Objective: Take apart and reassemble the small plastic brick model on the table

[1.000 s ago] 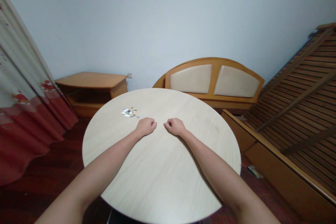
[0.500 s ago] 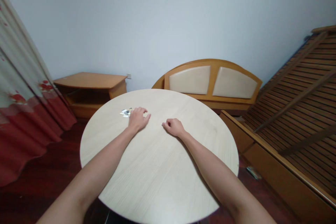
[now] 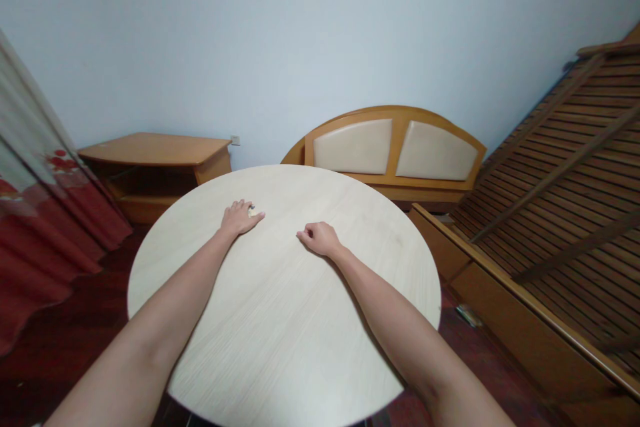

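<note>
My left hand [image 3: 237,217] lies palm down on the left part of a round, pale wood-grain table [image 3: 295,320], its fingers spread and thumb stuck out to the right. Partly under it are small flat pieces [image 3: 252,211], pale with a dark bit; most of them are covered by the hand, and their kind is unclear. To the right, near the table's middle, my right hand [image 3: 321,239] rests on its side with the fingers curled in toward the thumb. Whatever it may hold is hidden by the fingers.
Behind the table are a wooden cabinet [image 3: 155,148] and a headboard [image 3: 395,113] with cream panels. A slatted bed base [image 3: 555,147] leans at the right, above a long wooden bed frame [image 3: 530,327]. A red and white curtain [image 3: 45,213] hangs left.
My left hand has moved left over the small pieces and its fingers have spread, covering most of them. My right hand stays in place with curled fingers. The whole view has shifted slightly.
</note>
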`<state>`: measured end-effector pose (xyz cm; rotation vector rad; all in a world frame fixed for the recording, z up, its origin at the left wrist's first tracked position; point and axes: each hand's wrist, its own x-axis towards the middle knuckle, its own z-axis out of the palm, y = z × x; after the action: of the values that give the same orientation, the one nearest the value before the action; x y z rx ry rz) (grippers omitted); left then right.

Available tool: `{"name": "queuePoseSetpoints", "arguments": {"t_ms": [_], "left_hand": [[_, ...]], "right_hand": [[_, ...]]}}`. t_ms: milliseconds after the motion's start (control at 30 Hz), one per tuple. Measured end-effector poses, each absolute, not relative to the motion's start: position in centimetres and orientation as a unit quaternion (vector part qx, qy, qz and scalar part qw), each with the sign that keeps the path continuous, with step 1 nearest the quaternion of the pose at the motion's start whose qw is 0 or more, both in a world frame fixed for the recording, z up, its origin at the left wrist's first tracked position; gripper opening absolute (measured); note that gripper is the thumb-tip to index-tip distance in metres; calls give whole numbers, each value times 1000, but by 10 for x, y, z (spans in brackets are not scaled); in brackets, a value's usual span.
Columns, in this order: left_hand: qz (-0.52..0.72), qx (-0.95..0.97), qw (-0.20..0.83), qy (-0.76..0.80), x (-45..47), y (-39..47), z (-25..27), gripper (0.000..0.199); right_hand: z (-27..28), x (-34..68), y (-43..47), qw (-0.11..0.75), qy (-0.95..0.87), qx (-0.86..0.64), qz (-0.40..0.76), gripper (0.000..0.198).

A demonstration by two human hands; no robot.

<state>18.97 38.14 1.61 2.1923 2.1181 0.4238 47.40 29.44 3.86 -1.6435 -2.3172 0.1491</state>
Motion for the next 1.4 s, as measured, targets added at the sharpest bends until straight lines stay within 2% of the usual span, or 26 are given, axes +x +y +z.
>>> {"name": "queuePoseSetpoints", "arguments": {"t_ms": [233,600,833,1100,1233,1400], "left_hand": [[154,786,32,598,248,393,15,51],[145,834,46,531,322,414,11,51],[194,831,45,519,298,393,20,56],[192,861,-5,471,248,333,29,43],[172,866,-4,470,252,320,27,45],[158,860,-17,485,260,323,26,43]], "right_hand": [[37,474,297,150,-803,-574,52,37],[30,476,304,174,-805,-565,56,39],[32,476,303,175,-802,-567,69,37],[36,469,299,185,-790,-582,61,33],[39,463,300,136,-810,-570,3,44],[47,458,300,54,-837,-543,-44,45]]}}
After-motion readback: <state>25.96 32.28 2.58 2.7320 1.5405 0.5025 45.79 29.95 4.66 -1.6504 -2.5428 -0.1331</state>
